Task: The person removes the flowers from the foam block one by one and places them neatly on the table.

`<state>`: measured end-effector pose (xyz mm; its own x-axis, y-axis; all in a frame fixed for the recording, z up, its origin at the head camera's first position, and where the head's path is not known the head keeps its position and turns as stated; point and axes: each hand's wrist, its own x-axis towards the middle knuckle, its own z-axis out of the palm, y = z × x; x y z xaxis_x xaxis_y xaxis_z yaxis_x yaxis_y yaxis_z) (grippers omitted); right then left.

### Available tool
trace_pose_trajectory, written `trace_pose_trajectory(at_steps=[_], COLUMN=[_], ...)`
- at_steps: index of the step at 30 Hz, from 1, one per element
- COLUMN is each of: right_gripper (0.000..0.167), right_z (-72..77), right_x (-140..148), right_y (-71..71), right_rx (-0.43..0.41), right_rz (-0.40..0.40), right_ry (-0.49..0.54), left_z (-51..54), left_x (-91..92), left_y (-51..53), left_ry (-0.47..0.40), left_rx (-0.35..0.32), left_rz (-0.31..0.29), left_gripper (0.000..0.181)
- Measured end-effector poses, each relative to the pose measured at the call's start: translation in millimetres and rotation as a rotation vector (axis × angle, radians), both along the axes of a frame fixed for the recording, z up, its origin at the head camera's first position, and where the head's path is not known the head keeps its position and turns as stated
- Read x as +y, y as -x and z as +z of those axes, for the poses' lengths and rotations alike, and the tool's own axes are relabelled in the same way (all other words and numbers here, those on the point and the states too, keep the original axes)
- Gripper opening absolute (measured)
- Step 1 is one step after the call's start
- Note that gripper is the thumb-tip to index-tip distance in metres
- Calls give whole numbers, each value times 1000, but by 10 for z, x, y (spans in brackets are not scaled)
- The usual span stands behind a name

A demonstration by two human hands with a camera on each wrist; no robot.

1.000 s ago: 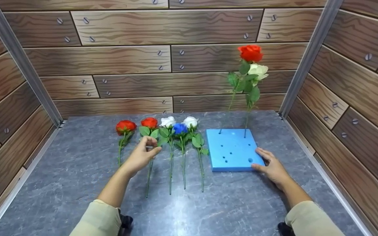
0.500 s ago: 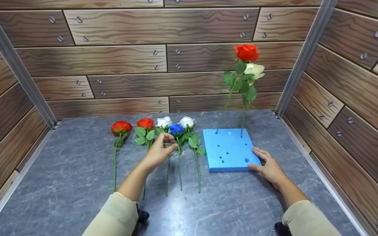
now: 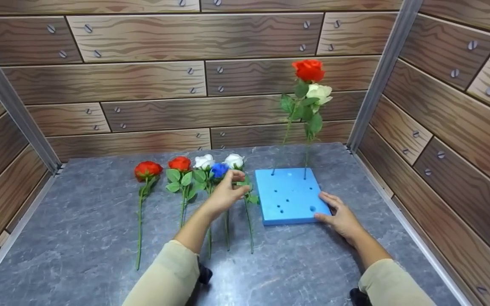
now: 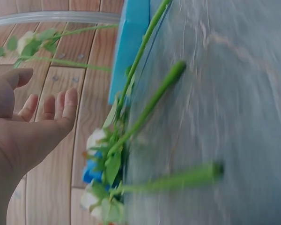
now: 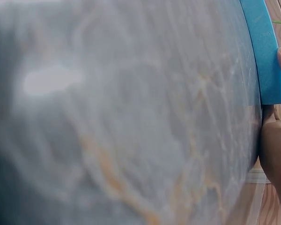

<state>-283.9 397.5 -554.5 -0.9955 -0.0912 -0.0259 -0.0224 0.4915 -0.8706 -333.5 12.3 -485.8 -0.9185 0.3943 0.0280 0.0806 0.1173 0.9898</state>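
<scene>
My left hand [image 3: 229, 193], fingers loosely bent and holding nothing, hovers over the stems near the blue rose [image 3: 219, 170] and the right-hand white rose [image 3: 234, 160]. In the left wrist view its palm and fingers [image 4: 69, 105] are apart from the flowers. My right hand [image 3: 342, 219] grips the near right corner of a blue foam board [image 3: 289, 193], thumb on the front edge and fingers along the right side. Standing in the board's far holes are a tall red rose [image 3: 309, 70] and a cream rose [image 3: 319, 93].
Left of my left hand lie another white rose [image 3: 203, 162], a red rose [image 3: 179, 163] with leaves, and a second red rose [image 3: 148, 170] farther left. The board has several holes. Wood-patterned walls [image 3: 143, 80] enclose the grey marbled table [image 3: 92, 221].
My left hand has moved right, from beside the red rose, past the white one, to above the blue and right-hand white roses. My right hand stays at the board's corner. The head view shifts slightly.
</scene>
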Motion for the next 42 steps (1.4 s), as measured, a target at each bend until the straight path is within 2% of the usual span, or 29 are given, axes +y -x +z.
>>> trace_pose_trajectory(at_steps=[7, 14, 21, 24, 28, 35, 42], right_gripper=[83, 82, 83, 83, 85, 83, 83], right_z=[9, 30, 14, 11, 8, 8, -7], right_x=[-12, -52, -23, -17, -31, -44, -24], right_y=[-15, -16, 6, -1, -25, -35, -34], right_rx=[-4, -1, -5, -1, 10, 20, -5], right_rz=[-19, -16, -33, -40, -25, -27, -31], right_ry=[2, 26, 35, 33, 21, 21, 43], left_z=[-76, -184, -246, -274, -325, -370, -391], left_x=[334, 622, 835, 916, 998, 1102, 1181], left_y=[77, 178, 286, 327, 344, 381, 469], left_ry=[-11, -25, -67, -76, -44, -35, -64], left_rx=[-3, 24, -50, -69, -72, -38, -27], left_rz=[-27, 23, 8, 4, 21, 58, 117], left_gripper=[40, 41, 47, 50, 51, 54, 56])
